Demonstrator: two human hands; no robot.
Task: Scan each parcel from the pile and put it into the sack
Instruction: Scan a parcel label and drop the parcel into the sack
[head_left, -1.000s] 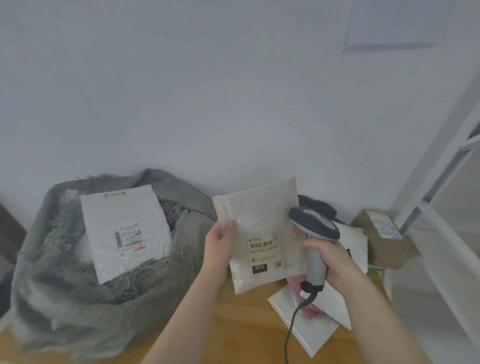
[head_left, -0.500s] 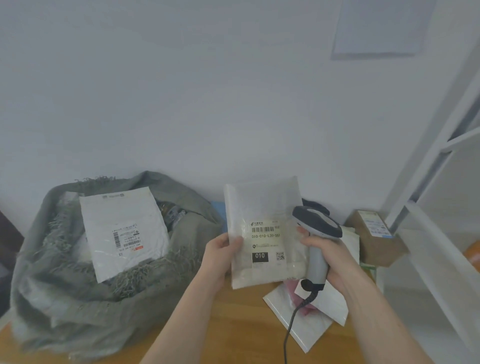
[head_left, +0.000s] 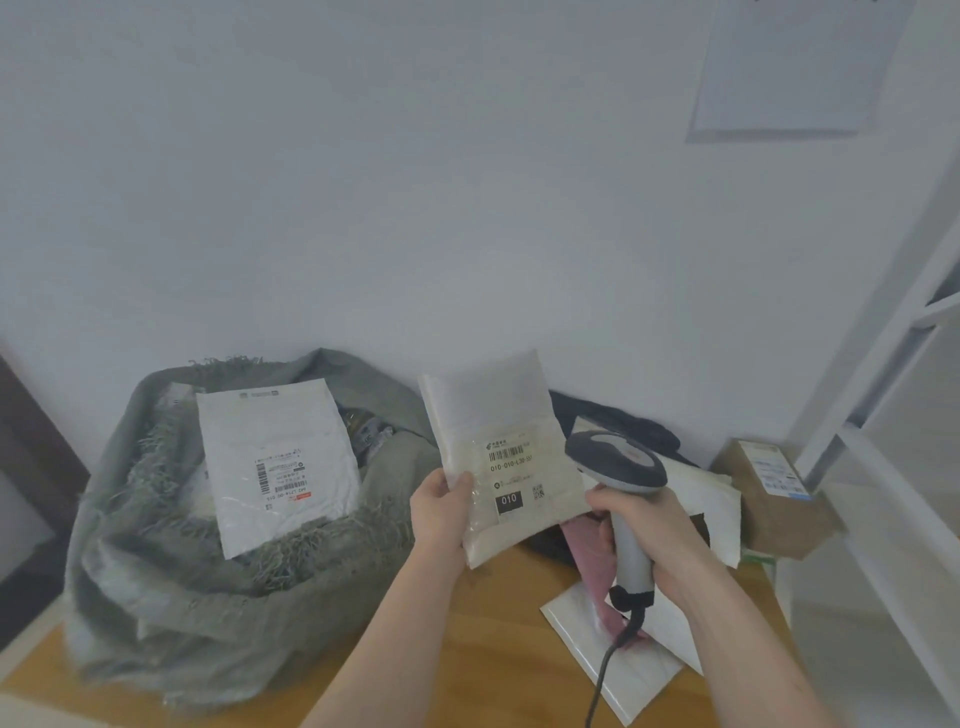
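Observation:
My left hand (head_left: 441, 512) grips the lower left edge of a cream padded parcel (head_left: 493, 421) held upright, its barcode label facing me. My right hand (head_left: 641, 525) grips the handle of a grey barcode scanner (head_left: 615, 462), whose head sits just right of the label. To the left stands the open grey-green woven sack (head_left: 171, 587), with a white parcel (head_left: 275, 457) lying in its mouth. Behind and below the scanner lies the pile: white mailers (head_left: 711, 493), a pink bag (head_left: 584, 551), a flat white envelope (head_left: 623, 670) and something dark (head_left: 623, 426).
A brown cardboard box (head_left: 779, 499) with a label stands at the right against the wall. A white shelf frame (head_left: 893, 395) rises at the far right. The wooden tabletop (head_left: 488, 639) runs under my arms; the scanner's cable (head_left: 602, 670) hangs over it.
The parcel has tilted and shifted a little left, away from the scanner head, its label now fully in sight. My view has shifted slightly to the left.

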